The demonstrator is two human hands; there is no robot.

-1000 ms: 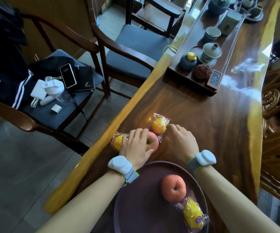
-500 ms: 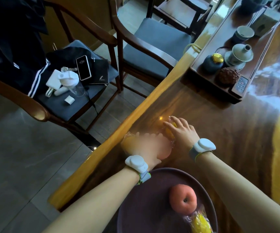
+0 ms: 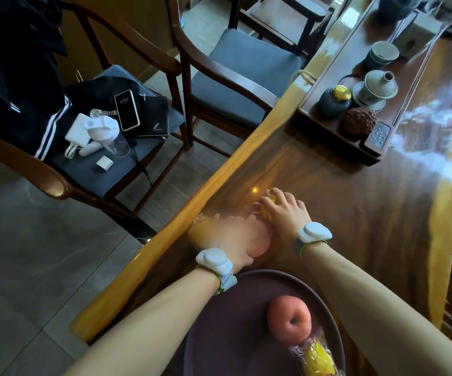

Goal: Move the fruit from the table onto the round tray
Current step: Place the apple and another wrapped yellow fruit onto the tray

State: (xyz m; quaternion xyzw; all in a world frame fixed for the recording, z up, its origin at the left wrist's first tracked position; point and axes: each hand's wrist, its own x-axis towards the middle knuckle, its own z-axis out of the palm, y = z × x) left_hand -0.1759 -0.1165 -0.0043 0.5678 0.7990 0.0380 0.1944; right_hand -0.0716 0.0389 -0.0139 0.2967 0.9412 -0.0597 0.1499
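Blurred by motion, the left hand (image 3: 229,238) curls over a pink apple (image 3: 258,246) near the table's (image 3: 328,191) left edge, with a wrapped orange fruit (image 3: 199,229) just beside it at that edge. Right hand (image 3: 284,213) lies fingers-down over another wrapped yellow-orange fruit (image 3: 266,210) farther in; I cannot tell how firmly it grips. On the round tray's (image 3: 219,335) right part sit a second apple (image 3: 289,318) and a wrapped lemon (image 3: 315,358), touching

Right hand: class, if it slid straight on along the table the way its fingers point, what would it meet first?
The right hand points up and left, already on a wrapped yellow fruit. Beyond that the wooden table looks bare to its near edge, though depth is hard to judge.
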